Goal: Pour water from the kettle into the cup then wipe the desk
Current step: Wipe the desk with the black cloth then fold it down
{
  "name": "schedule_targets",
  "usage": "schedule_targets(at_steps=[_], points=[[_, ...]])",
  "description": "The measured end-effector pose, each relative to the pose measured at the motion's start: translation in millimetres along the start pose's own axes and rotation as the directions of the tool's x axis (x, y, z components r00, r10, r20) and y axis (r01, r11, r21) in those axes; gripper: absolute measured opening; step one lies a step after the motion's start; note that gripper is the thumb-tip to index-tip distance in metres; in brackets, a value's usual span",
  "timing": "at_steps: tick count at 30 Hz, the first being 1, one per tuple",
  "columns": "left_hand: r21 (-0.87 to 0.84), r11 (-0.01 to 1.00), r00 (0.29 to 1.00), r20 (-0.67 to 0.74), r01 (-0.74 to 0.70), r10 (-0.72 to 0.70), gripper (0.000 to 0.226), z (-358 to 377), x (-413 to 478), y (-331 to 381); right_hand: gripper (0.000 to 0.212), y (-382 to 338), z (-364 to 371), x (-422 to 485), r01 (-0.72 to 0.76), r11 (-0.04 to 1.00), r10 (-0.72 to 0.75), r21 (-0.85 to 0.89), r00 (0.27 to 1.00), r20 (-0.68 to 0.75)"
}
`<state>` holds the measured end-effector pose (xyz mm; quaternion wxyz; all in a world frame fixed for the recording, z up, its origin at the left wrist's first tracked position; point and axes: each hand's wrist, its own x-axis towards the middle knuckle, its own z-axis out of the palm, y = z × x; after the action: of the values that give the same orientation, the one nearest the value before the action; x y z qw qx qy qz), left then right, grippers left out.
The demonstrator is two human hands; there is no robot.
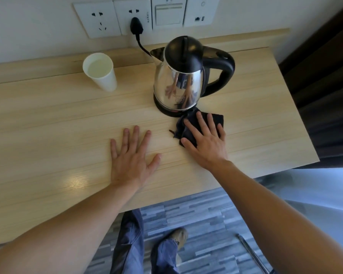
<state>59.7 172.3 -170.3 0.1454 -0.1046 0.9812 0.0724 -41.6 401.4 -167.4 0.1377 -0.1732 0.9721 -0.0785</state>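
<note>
On the desk, toward the back:
Kettle (179, 76): one, steel body with black lid and handle, upright on its black base, spout toward the cup; both hands are mirrored in its side.
Cup (100, 73): one, white paper, upright, well left of the kettle, near the back ledge; pale liquid fills most of it.
Cloth (188, 123): one, dark, crumpled, lying on the desk and touching the front of the kettle's base.
Right hand (204, 138): palm down on the cloth, fingers spread and laid flat over it, pressing rather than pinching.
Left hand (132, 155): palm flat on bare wood, left of the cloth and apart from it, fingers fanned wide, holding nothing.
Desk (48, 119): one, pale wood grain, with a raised ledge along the wall.
Plug (136, 26): one, black, seated in the second socket, its cord dropping behind the kettle.
Wall plates (147, 14): four in a row; two sockets, one broad switch, one plate with small ports.
Writing: small marks beside the second socket and above the switch, too small to read; no brand legible on kettle or cup.
Floor (202, 218): grey striped planks, with two legs in blue trousers and one shoe.
</note>
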Motion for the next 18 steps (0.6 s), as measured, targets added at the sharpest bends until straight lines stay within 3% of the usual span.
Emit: schedule_targets(at_steps=[9, 18], points=[[-0.002, 1.0, 1.0, -0.027, 0.017, -0.017, 0.081, 0, -1, 1, 0.066, -1, 13, -49, 0.083, 0.996, -0.084, 0.031, 0.994, 0.063], [-0.017, 1.0, 0.998, -0.057, 0.01, -0.011, 0.081, 2, -1, 1, 0.054, -1, 39, -113, 0.165, 0.98, -0.158, 0.115, 0.985, -0.069]])
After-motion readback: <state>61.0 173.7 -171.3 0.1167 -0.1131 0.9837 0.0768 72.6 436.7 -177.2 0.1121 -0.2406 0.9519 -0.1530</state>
